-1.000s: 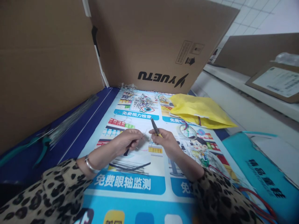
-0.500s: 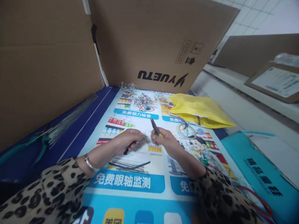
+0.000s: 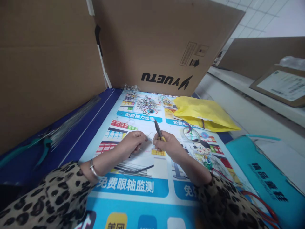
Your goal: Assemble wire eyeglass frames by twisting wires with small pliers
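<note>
My left hand [image 3: 133, 142] is closed in a pinch on a thin silvery wire [image 3: 149, 136], which curves across the small gap between my hands. In my right hand [image 3: 168, 144] lies a pair of pliers [image 3: 157, 127] with dark jaws pointing away from me and a bit of yellow handle showing. The thumb and fingertips of that hand also meet at the wire's other side; whether they grip it I cannot tell. Below my left hand, several dark and pale thin rods [image 3: 135, 168] appear on the printed sheet [image 3: 158, 203], perhaps part of its picture.
Tangled small wire pieces [image 3: 146, 103] lie at the back before a cardboard box [image 3: 164, 41]. Teal-handled pliers [image 3: 44, 149] and a bundle of straight wires [image 3: 73, 122] are left. A yellow bag [image 3: 205, 111], clear ring [image 3: 192, 135], red cord [image 3: 262, 203] and teal box [image 3: 264, 171] lie right.
Both hands keep nearly the same place. My left hand has turned slightly, and the dark tip below its fingers shows less. The pliers have shifted only a little.
</note>
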Demonstrator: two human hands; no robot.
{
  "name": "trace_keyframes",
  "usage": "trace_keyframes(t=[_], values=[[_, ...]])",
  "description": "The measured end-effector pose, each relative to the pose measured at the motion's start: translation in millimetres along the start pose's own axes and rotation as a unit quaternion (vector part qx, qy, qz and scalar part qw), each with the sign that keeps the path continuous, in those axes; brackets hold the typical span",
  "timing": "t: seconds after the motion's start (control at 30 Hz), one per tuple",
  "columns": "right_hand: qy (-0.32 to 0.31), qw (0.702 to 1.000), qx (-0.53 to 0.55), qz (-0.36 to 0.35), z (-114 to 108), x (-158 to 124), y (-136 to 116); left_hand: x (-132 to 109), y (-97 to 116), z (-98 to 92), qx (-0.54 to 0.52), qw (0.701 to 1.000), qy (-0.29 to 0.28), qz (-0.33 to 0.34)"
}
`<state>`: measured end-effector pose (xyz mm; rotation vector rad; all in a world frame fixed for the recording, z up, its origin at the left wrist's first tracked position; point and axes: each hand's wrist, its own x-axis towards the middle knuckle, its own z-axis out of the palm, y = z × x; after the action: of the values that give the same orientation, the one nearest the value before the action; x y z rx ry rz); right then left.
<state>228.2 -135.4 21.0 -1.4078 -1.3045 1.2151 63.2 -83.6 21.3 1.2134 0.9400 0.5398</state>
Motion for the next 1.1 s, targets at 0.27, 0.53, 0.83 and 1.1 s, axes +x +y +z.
trace_keyframes(t=[0.27,0.53,0.83,1.1], values=[[0.046,0.998,0.013,0.043,4.0,1.2,-3.0,2.9,-10.7,4.3,0.042,0.998,0.050,0.026],[0.068,0.994,-0.083,0.028,-0.6,6.1,-4.5,3.5,-9.9,5.5,0.088,0.996,0.004,0.011],[0.063,0.974,-0.218,-0.011,-2.3,8.4,-1.2,9.1,-5.4,0.9,0.099,0.989,-0.111,-0.023],[0.044,0.978,-0.203,-0.013,2.4,12.4,1.6,7.6,0.7,-2.2,0.110,0.980,-0.163,-0.021]])
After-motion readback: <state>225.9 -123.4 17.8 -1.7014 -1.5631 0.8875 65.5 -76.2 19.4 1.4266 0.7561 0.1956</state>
